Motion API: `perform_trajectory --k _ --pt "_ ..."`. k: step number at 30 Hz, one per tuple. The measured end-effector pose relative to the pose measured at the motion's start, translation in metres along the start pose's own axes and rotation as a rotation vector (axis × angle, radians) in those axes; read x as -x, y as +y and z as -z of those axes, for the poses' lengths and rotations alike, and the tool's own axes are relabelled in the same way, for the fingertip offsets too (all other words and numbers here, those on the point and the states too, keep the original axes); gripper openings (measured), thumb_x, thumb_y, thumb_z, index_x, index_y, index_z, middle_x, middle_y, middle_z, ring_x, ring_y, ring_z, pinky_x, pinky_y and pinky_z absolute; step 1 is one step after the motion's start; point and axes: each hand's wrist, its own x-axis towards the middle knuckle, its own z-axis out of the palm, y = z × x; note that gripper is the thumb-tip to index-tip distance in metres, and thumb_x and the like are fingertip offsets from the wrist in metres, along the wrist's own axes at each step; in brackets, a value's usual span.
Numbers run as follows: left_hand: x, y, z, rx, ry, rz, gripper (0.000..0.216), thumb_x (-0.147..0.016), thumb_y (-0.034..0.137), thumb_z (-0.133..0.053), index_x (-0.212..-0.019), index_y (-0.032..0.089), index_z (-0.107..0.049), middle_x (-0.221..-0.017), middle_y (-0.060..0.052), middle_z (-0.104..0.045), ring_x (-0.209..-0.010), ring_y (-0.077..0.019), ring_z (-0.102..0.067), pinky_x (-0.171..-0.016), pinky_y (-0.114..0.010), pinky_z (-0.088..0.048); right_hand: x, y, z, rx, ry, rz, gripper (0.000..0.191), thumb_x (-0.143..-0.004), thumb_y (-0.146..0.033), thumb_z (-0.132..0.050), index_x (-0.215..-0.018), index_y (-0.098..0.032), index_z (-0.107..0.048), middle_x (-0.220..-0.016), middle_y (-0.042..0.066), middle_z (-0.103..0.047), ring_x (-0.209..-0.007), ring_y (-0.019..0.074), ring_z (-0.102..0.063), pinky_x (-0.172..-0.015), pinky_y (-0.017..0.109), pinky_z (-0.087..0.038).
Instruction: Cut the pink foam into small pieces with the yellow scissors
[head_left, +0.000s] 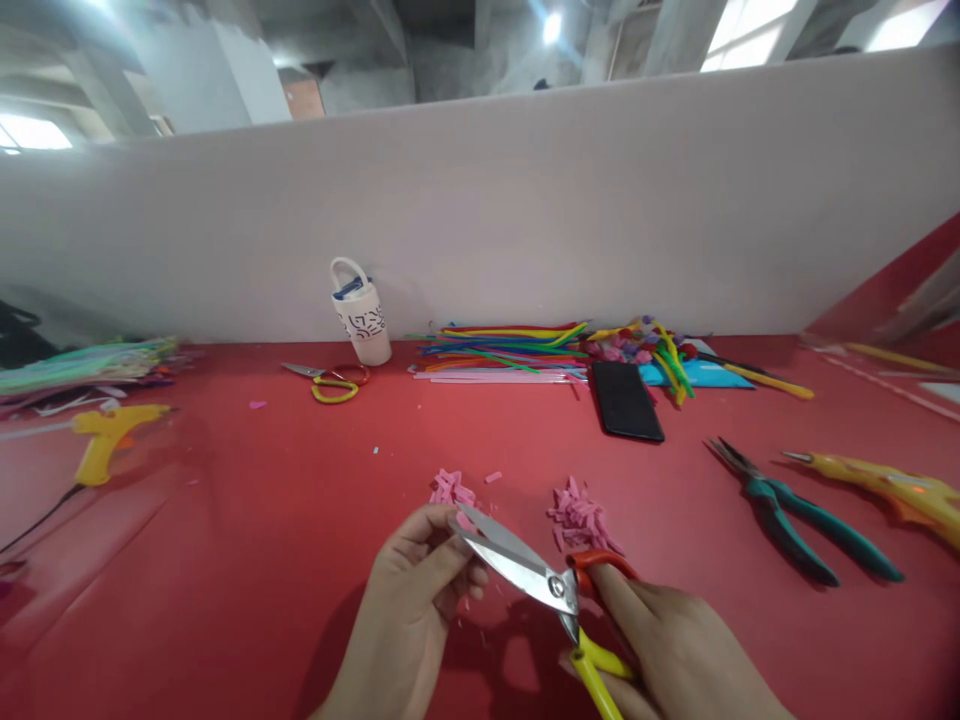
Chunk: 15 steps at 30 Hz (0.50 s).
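My right hand [679, 650] grips a pair of scissors [525, 570] with orange and yellow handles, its steel blades pointing up and left towards my left hand. My left hand [416, 600] is curled in a pinch at the blade tips; what it pinches is too small to name. Two heaps of short pink cut pieces lie on the red table just beyond the hands, one [452, 488] above my left hand and a bigger one [581, 517] above the scissor handles.
Further back lie a black phone [626, 400], a row of coloured pipe cleaners [510, 352], a white patterned cup [361, 318] and a second pair of scissors [330, 382]. Green-handled pliers [787, 512] and a yellow glue gun [892, 490] lie right; another glue gun [109, 435] lies left.
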Motion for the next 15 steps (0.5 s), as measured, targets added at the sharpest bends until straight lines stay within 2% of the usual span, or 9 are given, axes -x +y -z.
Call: perform_trajectory --k 10,15 --pt "0.0016 0.0017 0.0000 -0.004 -0.016 0.001 0.005 -0.069 0.011 -0.057 -0.069 0.017 -0.058 -0.062 0.002 -0.053 -0.052 -0.0058 -0.047 -0.048 -0.015 -0.036 0.0003 -0.0017 -0.0017 -0.021 -0.001 -0.007 0.016 -0.071 -0.036 -0.046 -0.073 -0.021 -0.042 -0.057 0.003 -0.057 -0.044 0.0156 -0.050 -0.042 0.024 -0.027" --pt "0.0009 0.0038 -0.0009 0.043 -0.009 0.075 0.005 -0.070 0.011 -0.055 -0.069 0.016 -0.055 -0.063 0.001 -0.057 -0.053 -0.0063 -0.050 -0.050 -0.016 -0.038 -0.0037 -0.0050 0.0025 -0.205 -0.060 -0.106 0.016 -0.073 -0.036 -0.045 -0.068 -0.021 -0.043 -0.055 0.001 -0.055 -0.043 0.0130 -0.047 -0.040 0.022 -0.028"
